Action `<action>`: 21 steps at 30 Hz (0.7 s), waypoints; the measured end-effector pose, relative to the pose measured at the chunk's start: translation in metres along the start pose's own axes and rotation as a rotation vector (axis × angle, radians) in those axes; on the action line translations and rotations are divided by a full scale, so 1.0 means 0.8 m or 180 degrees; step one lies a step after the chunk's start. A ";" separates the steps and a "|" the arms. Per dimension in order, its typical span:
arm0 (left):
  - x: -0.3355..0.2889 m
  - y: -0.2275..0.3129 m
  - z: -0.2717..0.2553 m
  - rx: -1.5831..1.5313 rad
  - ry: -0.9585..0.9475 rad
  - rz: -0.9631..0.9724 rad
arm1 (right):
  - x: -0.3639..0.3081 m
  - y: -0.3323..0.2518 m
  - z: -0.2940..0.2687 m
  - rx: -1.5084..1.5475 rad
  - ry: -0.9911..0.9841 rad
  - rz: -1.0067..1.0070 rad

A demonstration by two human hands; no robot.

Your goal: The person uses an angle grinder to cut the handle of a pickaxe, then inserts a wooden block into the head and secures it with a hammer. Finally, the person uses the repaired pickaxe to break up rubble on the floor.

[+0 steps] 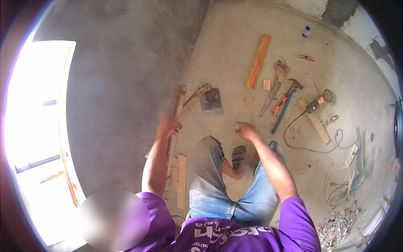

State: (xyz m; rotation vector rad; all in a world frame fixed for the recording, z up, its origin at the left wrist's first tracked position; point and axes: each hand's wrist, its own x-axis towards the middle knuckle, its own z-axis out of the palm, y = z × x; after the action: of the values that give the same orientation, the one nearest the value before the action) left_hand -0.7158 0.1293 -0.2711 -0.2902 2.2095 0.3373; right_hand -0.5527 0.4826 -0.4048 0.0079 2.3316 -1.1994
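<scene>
My left hand (170, 126) is closed around a long reddish-brown wooden strip (180, 95) that lies along the foot of the grey wall. Just beyond that hand is a flat dark blade (212, 102) with a pale wooden handle (192, 102); its handle end comes close to my fingers. Over the floor in front of my knees, my right hand (247, 131) has its fingers curled together. Whatever it may hold is too small to make out. Shorter pale boards (181, 180) lie beside my left leg.
Ahead right lie an orange-brown plank (257, 63), a small wood block (266, 85), a handsaw (276, 86), a claw hammer (287, 97), a blue strip (281, 115) and a corded angle grinder (320, 102). Farther right are a power strip (351, 155) and rubble (340, 222).
</scene>
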 end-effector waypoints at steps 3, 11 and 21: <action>-0.025 -0.033 -0.001 -0.0763 -0.0751 -0.0081 | -0.061 -0.017 0.039 0.0646 0.0325 0.0410; -0.267 0.054 0.013 0.0354 -0.0487 0.0700 | -0.323 -0.174 0.031 0.3862 0.1471 0.1811; -0.661 0.101 -0.070 0.1852 -0.0804 0.2122 | -0.353 -0.288 -0.086 0.6586 0.3297 0.1997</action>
State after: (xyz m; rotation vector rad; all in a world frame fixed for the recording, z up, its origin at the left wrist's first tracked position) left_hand -0.4633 0.2336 0.1924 0.7742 1.9898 0.0605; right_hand -0.3913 0.4578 -0.0719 2.0675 0.2072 -2.7377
